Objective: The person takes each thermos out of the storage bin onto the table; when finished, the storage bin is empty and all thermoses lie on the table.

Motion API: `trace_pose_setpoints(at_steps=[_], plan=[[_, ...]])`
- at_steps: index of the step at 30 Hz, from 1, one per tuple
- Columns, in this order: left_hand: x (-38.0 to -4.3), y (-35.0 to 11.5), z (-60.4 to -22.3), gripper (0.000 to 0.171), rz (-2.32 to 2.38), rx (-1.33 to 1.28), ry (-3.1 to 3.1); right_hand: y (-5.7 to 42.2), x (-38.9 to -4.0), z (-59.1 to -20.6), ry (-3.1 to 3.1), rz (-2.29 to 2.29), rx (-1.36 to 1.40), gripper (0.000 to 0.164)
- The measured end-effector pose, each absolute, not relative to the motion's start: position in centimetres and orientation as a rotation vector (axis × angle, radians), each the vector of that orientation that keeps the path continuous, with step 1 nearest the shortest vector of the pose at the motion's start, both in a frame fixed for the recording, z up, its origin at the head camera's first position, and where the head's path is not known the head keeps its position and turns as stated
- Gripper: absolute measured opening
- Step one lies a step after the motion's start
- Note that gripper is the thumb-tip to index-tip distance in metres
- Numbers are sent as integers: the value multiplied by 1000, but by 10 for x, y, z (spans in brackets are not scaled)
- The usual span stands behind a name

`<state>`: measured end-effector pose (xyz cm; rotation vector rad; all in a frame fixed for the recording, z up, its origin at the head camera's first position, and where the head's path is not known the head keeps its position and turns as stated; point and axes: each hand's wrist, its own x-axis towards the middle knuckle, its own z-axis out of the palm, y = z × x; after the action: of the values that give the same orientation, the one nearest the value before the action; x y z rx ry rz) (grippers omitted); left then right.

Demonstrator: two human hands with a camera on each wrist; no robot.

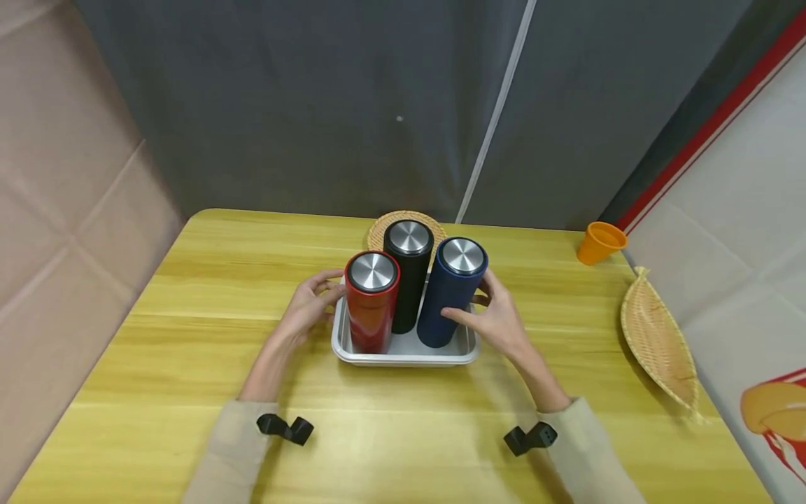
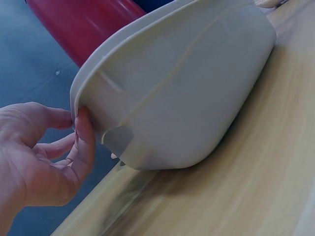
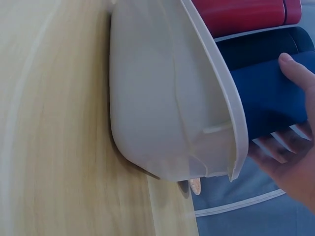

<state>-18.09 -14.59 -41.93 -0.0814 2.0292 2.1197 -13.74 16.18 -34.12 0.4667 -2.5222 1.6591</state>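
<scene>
Three tall thermos bottles with silvery lids stand in a pale tray point(image 1: 403, 360). The red thermos point(image 1: 371, 318) is at the left, the black thermos point(image 1: 411, 280) further back in the middle. At the right, the blue thermos point(image 1: 448, 304) leans a little to the right. My left hand point(image 1: 306, 308) pinches the tray's left rim between thumb and fingers, plainly seen in the left wrist view. My right hand point(image 1: 502, 318) grips the blue thermos, thumb on its near side and fingers curled behind; in the right wrist view this hand point(image 3: 295, 157) is above the tray's rim.
Behind the tray lies a round woven mat point(image 1: 378, 234), partly hidden by the bottles. An orange cup point(image 1: 601, 243) stands at the back right corner. A leaf-shaped woven basket point(image 1: 658, 343) lies along the right edge of the wooden table point(image 1: 403, 441). A grey curtain hangs behind.
</scene>
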Motion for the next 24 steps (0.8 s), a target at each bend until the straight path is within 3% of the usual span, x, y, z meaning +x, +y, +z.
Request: trace_pose_setpoints(at_steps=[10,24], plan=[[-184,-142,-424,44,2149,-92,2011,175,-156,-372,-2406,1724,477,78],[-182,-143,-419,43,2126,-82,2011,177,-160,-344,-2338,1720,542,73]])
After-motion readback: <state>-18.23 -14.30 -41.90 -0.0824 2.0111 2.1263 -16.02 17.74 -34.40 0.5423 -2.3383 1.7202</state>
